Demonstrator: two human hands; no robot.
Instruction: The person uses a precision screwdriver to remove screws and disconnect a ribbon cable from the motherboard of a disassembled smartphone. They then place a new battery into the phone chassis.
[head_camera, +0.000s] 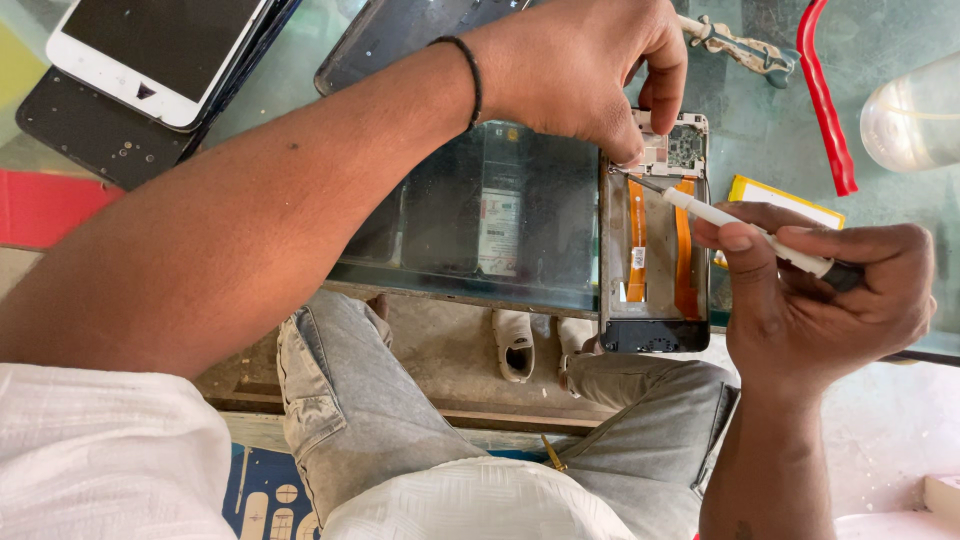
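Opened grey phone chassis (655, 260) with two orange flex ribbons and an exposed circuit board at its top, lying right of centre on the glass tabletop (300, 90), lower end at the glass edge. Pinned at its upper end by the left hand (590, 70), fingers bent down onto the board area, black band on the wrist. Slim white screwdriver with a black grip (750, 235) clasped in the closed right hand (820, 295) at centre right, metal tip touching the chassis near the board. Yellow flat battery (780, 200) just beside the chassis, partly hidden by the right hand. Red plastic strip (825, 100) at upper right, clear rounded container (915, 115) beside it. White-faced phone (160, 50) on dark panels at upper left.
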